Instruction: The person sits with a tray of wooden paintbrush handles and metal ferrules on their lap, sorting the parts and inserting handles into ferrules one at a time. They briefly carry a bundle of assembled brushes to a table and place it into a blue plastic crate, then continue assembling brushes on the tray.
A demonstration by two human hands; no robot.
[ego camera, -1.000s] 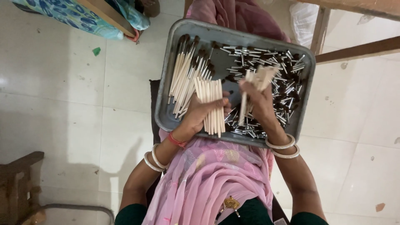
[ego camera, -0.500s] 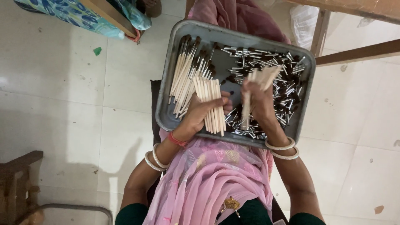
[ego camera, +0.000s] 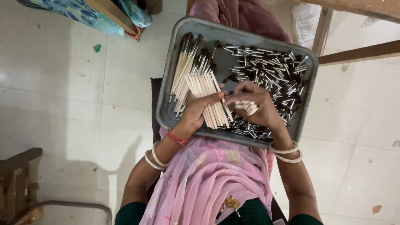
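Note:
A grey metal tray [ego camera: 179,50] rests on my lap. On its left side lie finished brushes [ego camera: 186,66] with pale wooden handles and dark tips. Its right side holds a heap of silver ferrules with dark bristles [ego camera: 275,71]. My left hand [ego camera: 193,114] grips a fan of pale wooden sticks [ego camera: 210,102] over the tray's near edge. My right hand [ego camera: 256,106] holds a small bundle of sticks [ego camera: 246,106] in its palm, with its fingertips pinched together close to the left hand's sticks.
Pink cloth [ego camera: 216,175] covers my lap under the tray. Pale floor tiles lie on both sides. A wooden frame [ego camera: 358,52] stands at the upper right, blue patterned fabric [ego camera: 79,10] at the upper left, and a wooden piece [ego camera: 16,175] at the lower left.
My right hand has dropped and turned from holding its sticks upright over the ferrule heap to meeting the left hand's bundle. The left hand has barely moved.

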